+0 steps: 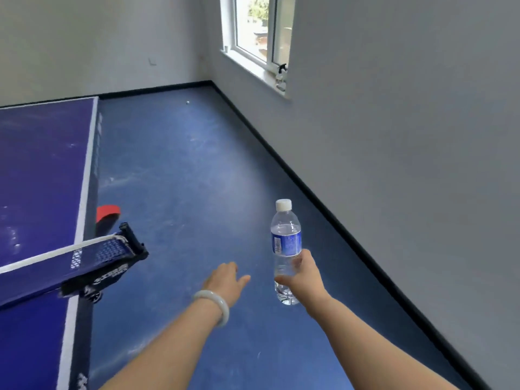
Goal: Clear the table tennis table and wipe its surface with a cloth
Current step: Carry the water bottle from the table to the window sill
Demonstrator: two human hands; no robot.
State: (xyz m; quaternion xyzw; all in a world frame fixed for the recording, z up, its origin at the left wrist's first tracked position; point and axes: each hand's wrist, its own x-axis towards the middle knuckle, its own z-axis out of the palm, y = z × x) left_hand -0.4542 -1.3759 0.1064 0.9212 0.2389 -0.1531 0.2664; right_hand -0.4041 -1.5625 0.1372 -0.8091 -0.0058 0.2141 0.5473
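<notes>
The blue table tennis table (42,170) fills the left side, its net (92,251) ending in a black clamp at the table's right edge. My right hand (302,277) grips a clear plastic water bottle (285,240) with a blue label and white cap, upright over the floor to the right of the table. My left hand (225,280) hangs empty over the floor between table and bottle, fingers loosely extended, a pale bangle on the wrist. A red paddle (108,213) shows partly past the table's edge, beyond the net post.
Blue floor (183,164) runs between the table and the grey right wall. A small white ball (187,102) lies on the floor near the far corner. A spray bottle (280,77) stands on the window sill in the right wall.
</notes>
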